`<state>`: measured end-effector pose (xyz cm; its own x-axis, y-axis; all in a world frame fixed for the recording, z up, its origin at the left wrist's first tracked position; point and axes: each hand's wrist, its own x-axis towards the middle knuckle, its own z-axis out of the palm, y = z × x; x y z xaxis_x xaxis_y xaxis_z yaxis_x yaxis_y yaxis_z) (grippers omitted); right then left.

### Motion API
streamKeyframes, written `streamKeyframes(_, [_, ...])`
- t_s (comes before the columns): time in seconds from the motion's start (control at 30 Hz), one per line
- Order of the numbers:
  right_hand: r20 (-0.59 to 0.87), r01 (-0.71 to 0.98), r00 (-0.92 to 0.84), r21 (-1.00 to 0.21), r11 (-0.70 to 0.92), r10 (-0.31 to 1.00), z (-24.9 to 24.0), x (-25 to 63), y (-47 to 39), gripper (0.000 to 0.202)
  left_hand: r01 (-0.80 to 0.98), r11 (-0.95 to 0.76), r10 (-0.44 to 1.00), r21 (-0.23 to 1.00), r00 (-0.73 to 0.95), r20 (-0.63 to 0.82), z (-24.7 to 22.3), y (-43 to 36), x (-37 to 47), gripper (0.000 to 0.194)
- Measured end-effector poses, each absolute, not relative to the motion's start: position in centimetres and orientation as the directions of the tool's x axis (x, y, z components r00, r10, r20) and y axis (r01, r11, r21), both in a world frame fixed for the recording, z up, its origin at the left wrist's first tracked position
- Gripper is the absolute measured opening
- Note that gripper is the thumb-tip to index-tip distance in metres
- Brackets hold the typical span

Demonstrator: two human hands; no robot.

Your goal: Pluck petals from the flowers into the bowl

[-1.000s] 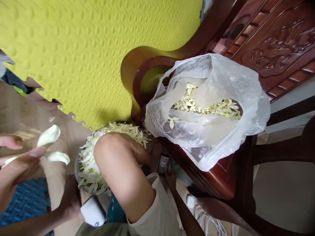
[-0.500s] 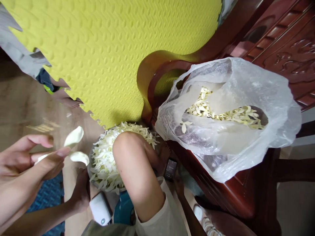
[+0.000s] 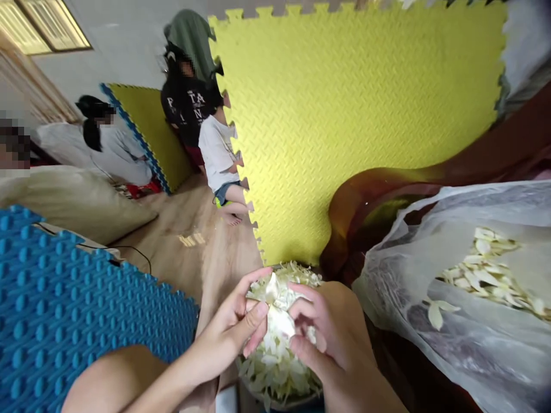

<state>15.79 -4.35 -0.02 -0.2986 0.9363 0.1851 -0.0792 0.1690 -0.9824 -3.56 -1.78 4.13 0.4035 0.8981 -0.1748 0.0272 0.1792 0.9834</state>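
Note:
My left hand (image 3: 241,321) pinches a white flower (image 3: 272,289) between thumb and fingertips, its petals spread toward the right. Close beside those petals is my right hand (image 3: 316,327), fingers curved and apart, the thumb near a petal tip; whether it touches the petal I cannot tell. Both hands are over a round container heaped with white flowers (image 3: 279,361), which stands between my knees. The heap covers most of the container's rim.
On the right, an open translucent plastic bag (image 3: 396,275) with more pale flowers rests on a dark red wooden chair (image 3: 357,201). A yellow foam mat (image 3: 365,97) stands behind; a blue mat (image 3: 86,304) is at left. Several people sit further back, one in a black shirt (image 3: 189,109).
The view has swung upward and left, showing the room and people. My left hand with the flower is now over the heap, and my right hand has come into view beside it.

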Motion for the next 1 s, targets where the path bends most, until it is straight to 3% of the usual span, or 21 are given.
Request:
streamKeyframes(0.07, [0.27, -0.363, -0.506, -0.928, 0.082, 0.819, 1.1, 13.8, -2.2, 0.047, -0.103, 0.243, 0.914, 0.965, 0.357, -0.192, 4.0, -1.7, -4.0, 0.068])
streamKeyframes(0.13, [0.325, -0.5, -0.6, -0.866, -0.025, 0.731, 1.5, 12.4, -0.7, 0.037, -0.209, 0.283, 0.929, 0.936, 0.301, -0.214, 4.0, -1.7, -4.4, 0.069])
streamKeyframes(0.3, [0.271, -0.463, -0.615, -0.884, -0.062, 0.741, 1.3, 10.2, 1.0, 0.032, -0.29, 0.226, 0.97, 0.93, 0.158, -0.187, 4.2, -1.7, -5.1, 0.068])
streamKeyframes(0.5, [0.304, -0.466, -0.508, -0.884, 0.039, 0.806, 1.1, 9.3, 1.5, 0.036, -0.467, 0.368, 0.924, 0.804, 0.085, -0.373, 3.7, -2.0, -4.3, 0.06])
streamKeyframes(0.63, [0.241, -0.386, -0.553, -0.923, 0.011, 0.797, 0.7, 9.6, 2.9, 0.04, -0.406, 0.306, 0.95, 0.861, 0.077, -0.302, 3.8, -1.2, -4.0, 0.059])
streamKeyframes(0.83, [0.113, -0.256, -0.637, -0.964, -0.07, 0.763, 0.3, 8.8, 3.4, 0.041, -0.11, 0.192, 0.98, 0.975, -0.024, -0.195, 4.9, 0.3, -5.1, 0.064])
streamKeyframes(0.93, [0.055, -0.233, -0.631, -0.965, -0.121, 0.774, 0.0, 9.3, 2.8, 0.04, -0.017, 0.043, 0.998, 0.999, 0.042, -0.042, 4.9, 0.2, -5.1, 0.061])
streamKeyframes(1.0, [0.036, -0.213, -0.651, -0.967, -0.137, 0.758, -1.3, 10.2, 2.6, 0.038, -0.007, 0.02, 0.992, 1.0, 0.128, -0.019, 4.4, 0.3, -4.6, 0.056])
